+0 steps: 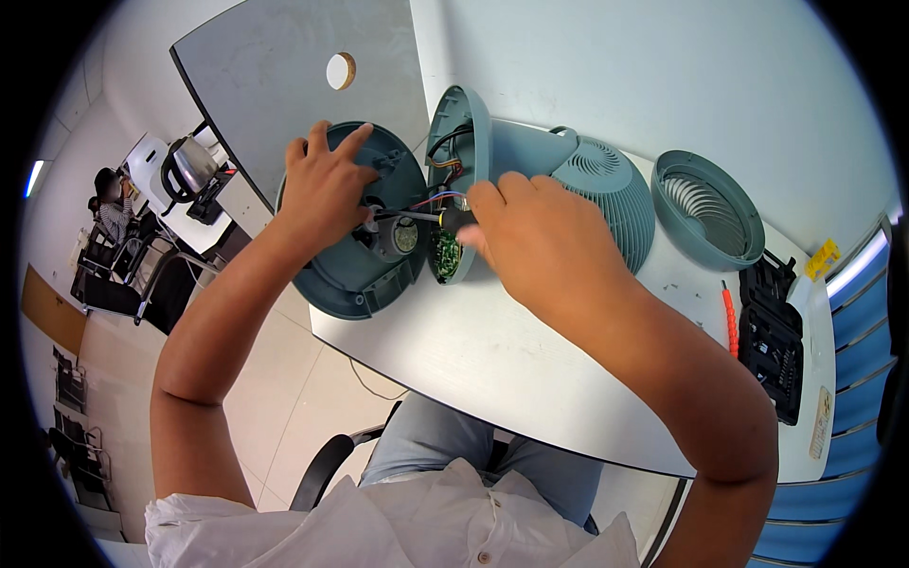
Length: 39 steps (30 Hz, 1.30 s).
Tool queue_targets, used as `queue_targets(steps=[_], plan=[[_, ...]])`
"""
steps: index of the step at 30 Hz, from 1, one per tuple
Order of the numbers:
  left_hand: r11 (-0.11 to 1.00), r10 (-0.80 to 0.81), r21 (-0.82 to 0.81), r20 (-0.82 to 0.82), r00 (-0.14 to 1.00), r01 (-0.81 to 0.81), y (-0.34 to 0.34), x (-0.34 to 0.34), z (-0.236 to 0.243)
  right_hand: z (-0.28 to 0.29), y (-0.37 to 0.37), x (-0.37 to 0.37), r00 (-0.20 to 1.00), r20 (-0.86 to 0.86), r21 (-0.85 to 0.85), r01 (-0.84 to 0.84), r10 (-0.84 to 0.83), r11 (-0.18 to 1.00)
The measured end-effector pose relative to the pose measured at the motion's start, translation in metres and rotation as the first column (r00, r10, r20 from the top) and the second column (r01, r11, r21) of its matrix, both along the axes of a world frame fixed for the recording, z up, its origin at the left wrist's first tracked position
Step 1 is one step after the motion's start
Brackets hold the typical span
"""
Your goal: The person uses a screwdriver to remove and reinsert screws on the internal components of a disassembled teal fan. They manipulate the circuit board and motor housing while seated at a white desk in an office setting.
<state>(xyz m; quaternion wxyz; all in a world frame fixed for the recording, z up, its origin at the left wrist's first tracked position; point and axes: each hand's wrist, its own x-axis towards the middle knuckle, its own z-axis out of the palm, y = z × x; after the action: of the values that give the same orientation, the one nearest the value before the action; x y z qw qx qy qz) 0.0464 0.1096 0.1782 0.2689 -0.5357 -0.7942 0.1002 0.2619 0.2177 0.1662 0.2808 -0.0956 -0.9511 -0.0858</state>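
Note:
My left hand (327, 180) grips the round teal housing (365, 284), fingers spread over its upper part and thumb near the screwdriver tip. My right hand (530, 232) is closed on a screwdriver with a black and yellow handle (451, 218); its shaft points left into a metal motor part (405, 239) inside the housing. Between my hands an open teal casing (472, 123) shows a green circuit board (447, 260) and coloured wires, partly hidden by my right hand. Behind that hand lies the ribbed body (620, 218), joined to a smooth teal section.
A round vented cover (705, 213), black tool case (772, 364), red flexible shaft (730, 317) and yellow item (822, 257) sit right. A grey panel (237, 76) stands back left. A kettle (189, 170), chairs (161, 293) and a person (115, 213) are farther left.

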Motion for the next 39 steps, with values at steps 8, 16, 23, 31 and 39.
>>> queue_targets(steps=[8,16,23,31,39], plan=[[1.0,-0.002,-0.001,0.012,1.0,0.002,0.002,-0.002,-0.002,0.004,0.007,0.0,0.991,-0.119,0.094,-0.043,0.054,0.995],[1.0,0.004,0.008,0.013,1.0,-0.004,0.001,-0.002,-0.001,0.008,0.003,0.0,1.0,0.004,0.033,0.031,-0.031,0.999],[1.0,-0.011,0.025,0.023,1.0,0.011,-0.001,-0.003,-0.002,0.006,0.007,-0.002,0.989,-0.129,-0.003,-0.068,0.067,0.998],[1.0,-0.003,0.027,0.024,1.0,0.003,0.0,-0.004,-0.002,0.008,0.002,-0.002,1.0,-0.021,0.029,0.013,-0.012,0.999],[0.999,-0.018,0.031,0.011,1.0,0.018,0.0,-0.004,-0.002,0.008,0.008,-0.001,0.999,-0.046,0.138,-0.004,0.01,0.99]])
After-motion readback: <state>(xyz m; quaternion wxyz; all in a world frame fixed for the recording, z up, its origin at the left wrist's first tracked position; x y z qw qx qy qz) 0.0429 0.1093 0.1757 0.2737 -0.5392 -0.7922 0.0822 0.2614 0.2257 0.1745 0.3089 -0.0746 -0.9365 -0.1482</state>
